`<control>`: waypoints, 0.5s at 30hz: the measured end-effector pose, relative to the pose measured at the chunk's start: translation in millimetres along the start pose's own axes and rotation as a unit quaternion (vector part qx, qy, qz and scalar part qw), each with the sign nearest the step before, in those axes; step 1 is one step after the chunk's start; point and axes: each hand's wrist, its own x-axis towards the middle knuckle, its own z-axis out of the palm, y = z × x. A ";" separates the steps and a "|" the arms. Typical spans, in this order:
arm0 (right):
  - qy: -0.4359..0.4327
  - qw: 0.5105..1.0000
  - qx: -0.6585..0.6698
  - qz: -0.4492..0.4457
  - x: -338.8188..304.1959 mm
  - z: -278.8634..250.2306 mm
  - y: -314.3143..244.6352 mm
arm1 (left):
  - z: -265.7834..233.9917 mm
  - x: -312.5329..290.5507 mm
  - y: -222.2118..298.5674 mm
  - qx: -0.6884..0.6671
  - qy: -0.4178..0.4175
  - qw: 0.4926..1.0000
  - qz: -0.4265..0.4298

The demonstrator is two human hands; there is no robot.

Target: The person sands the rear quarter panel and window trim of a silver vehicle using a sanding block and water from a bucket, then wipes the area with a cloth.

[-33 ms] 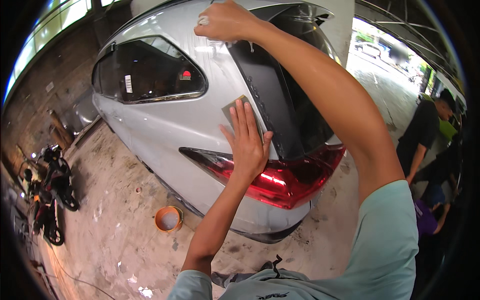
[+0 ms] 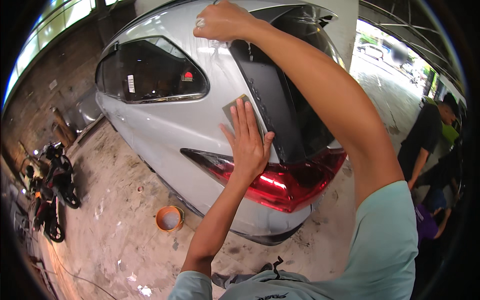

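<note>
My left hand [image 2: 248,152] lies flat, fingers spread, pressing a grey-brown sheet that looks like sandpaper [image 2: 228,111] to the silver car's [image 2: 165,122] rear side panel. The sheet sits above the red tail light [image 2: 272,185], beside the black trim [image 2: 267,95]. Higher up, my right hand [image 2: 224,21] is closed in a fist near the top of the same panel. A whitish bit shows at its knuckles; whatever is inside the fist is hidden. Wet streaks run down the panel below it.
An orange bucket [image 2: 170,218] of cloudy liquid stands on the stained floor [image 2: 115,200], left of the car. Motorcycles [image 2: 52,190] are parked at the far left. To the right, a person in a dark shirt [image 2: 422,125] and another in purple [image 2: 426,220] are nearby.
The view has shifted very slightly. Both hands and the sheet keep nearly the same places on the car.
</note>
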 end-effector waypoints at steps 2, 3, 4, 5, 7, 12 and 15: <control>0.011 0.998 -0.052 -0.017 17.7 7.0 -0.1 | -6.6 25.0 -2.5 0.012 0.017 1.000 -0.003; 0.016 0.996 -0.080 -0.023 24.4 8.2 2.9 | -9.7 41.1 -4.1 0.015 0.024 1.000 -0.003; 0.036 0.997 -0.063 -0.030 28.1 13.3 9.0 | -10.4 59.9 -11.3 0.020 0.032 0.999 -0.003; 0.053 0.997 -0.045 -0.037 30.2 19.4 14.1 | -13.7 82.7 -21.9 0.025 0.038 0.999 -0.005; 0.045 0.998 -0.009 -0.032 25.7 19.7 19.6 | -21.8 113.4 -39.4 0.031 0.042 0.998 -0.018; 0.158 0.986 0.056 -0.019 -25.9 13.1 79.5 | -0.7 73.2 -22.3 0.027 0.049 0.998 0.003; 0.234 0.932 0.275 0.033 -108.1 -2.1 92.9 | -4.6 45.6 -9.6 0.043 0.039 0.998 -0.017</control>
